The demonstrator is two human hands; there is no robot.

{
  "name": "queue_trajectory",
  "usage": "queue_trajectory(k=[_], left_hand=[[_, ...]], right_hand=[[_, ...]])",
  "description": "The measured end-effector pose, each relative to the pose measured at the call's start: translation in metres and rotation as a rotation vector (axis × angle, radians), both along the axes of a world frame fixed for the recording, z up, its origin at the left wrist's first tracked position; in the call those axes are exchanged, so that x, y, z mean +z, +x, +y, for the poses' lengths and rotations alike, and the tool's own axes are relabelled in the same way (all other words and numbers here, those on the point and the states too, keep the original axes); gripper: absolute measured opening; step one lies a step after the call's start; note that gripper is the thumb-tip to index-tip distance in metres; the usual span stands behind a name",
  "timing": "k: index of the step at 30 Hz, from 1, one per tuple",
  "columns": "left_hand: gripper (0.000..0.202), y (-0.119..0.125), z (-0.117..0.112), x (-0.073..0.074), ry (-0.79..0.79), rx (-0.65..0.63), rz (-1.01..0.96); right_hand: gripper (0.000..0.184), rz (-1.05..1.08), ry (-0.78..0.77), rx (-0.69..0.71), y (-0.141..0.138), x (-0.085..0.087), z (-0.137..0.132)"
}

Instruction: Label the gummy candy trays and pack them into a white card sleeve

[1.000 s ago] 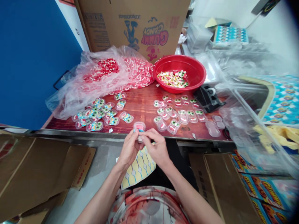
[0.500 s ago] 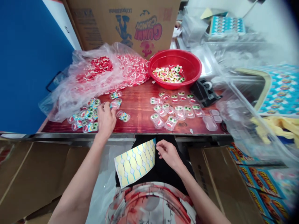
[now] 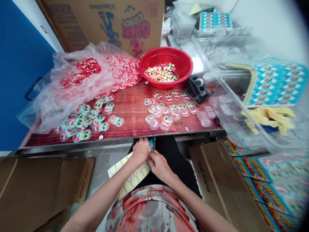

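Note:
A yellow-backed sticker sheet [image 3: 135, 179] lies across my lap, its blue corner rising toward the table edge. My left hand [image 3: 141, 150] is closed at the sheet's upper end, its fingertips mostly hidden. Beside it, my right hand [image 3: 159, 163] pinches at the sheet's right edge, the two hands nearly touching. On the table to the left is a heap of small clear packs [image 3: 79, 121] of gummy candy with blue stickers. One stickered pack [image 3: 116, 120] lies apart from the heap. To the right, several packs without stickers [image 3: 166, 122] hold green eyes and red-and-white lips.
A red basin [image 3: 166, 85] of gummies stands at the back, beside a plastic bag [image 3: 98, 69] of red-and-white candy. A black tape dispenser [image 3: 198, 90] and empty clear shells [image 3: 204, 119] are at right. Cardboard boxes [image 3: 43, 183] flank my legs.
My left hand has left the stickered packs and come down to the sheet in my lap. My right hand has shifted slightly left against the sheet. The camera view has turned a little right.

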State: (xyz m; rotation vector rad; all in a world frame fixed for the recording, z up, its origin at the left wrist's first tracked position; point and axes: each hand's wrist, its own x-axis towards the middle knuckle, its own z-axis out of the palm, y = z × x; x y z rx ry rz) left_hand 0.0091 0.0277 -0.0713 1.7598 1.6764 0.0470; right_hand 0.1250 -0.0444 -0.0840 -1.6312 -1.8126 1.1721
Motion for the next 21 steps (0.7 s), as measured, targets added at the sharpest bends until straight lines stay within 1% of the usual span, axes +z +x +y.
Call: queue_trajectory(k=[2, 4, 6, 8, 10, 14, 15, 18, 21], left_hand=[[0.02, -0.009, 0.005, -0.008, -0.037, 0.049, -0.092], [0.018, -0.018, 0.004, -0.011, -0.08, 0.087, -0.222], [0.022, -0.024, -0.003, -0.01, -0.123, 0.113, -0.364], [0.029, -0.024, -0.011, -0.006, -0.151, 0.13, -0.481], [0.032, -0.022, -0.018, -0.002, -0.18, 0.168, -0.59], [0.026, -0.016, -0.024, 0.002, -0.233, 0.28, -0.814], [0.024, -0.015, -0.024, 0.002, -0.228, 0.281, -0.833], [0.023, -0.015, -0.024, 0.003, -0.171, 0.223, -0.799], [0.025, -0.016, -0.024, 0.004, -0.137, 0.18, -0.768]], right_hand=[[0.021, 0.09, -0.001, -0.084, 0.001, -0.006, -0.002], [0.022, 0.213, -0.018, -0.234, 0.005, -0.013, 0.0], [0.023, 0.315, -0.021, -0.373, 0.008, -0.019, 0.005], [0.024, 0.377, -0.019, -0.434, 0.01, -0.022, 0.011], [0.023, 0.414, -0.032, -0.449, 0.011, -0.021, 0.016], [0.021, 0.464, -0.074, -0.451, 0.014, -0.015, 0.02], [0.021, 0.486, -0.089, -0.441, 0.015, -0.014, 0.021], [0.021, 0.534, -0.127, -0.41, 0.021, -0.011, 0.022], [0.02, 0.51, -0.121, -0.376, 0.025, -0.009, 0.025]])
